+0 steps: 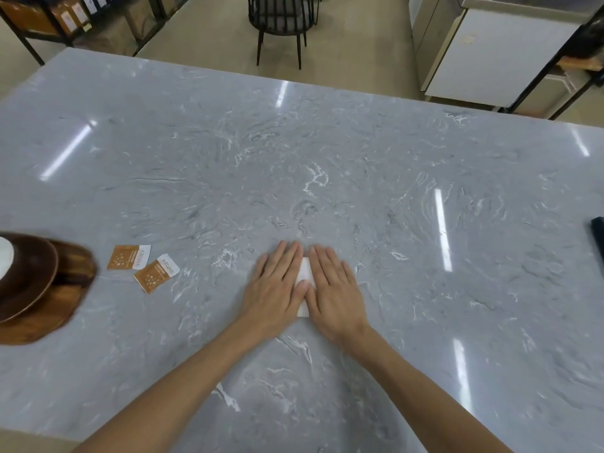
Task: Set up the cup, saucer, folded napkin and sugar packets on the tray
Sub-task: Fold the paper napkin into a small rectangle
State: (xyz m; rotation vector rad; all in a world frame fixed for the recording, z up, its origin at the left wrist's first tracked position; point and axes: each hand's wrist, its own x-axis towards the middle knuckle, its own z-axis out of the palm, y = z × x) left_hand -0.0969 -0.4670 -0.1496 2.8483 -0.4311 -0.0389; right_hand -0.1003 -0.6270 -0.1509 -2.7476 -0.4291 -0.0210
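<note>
A café or shop back area is showing here: a large grey marble counter [327, 165], metal shelving [65, 24] carrying stocked boxes, a black chair [281, 18], and a steel appliance [490, 53] standing nearby

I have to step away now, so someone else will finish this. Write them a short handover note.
Left hand and right hand: both flat, pressing the white napkin on the table.
Two sugar packets lie loose on the table, left of the hands.
Tray at the left edge holds the saucer and cup.
Left: finish folding, move napkin and packets onto the tray.
</note>
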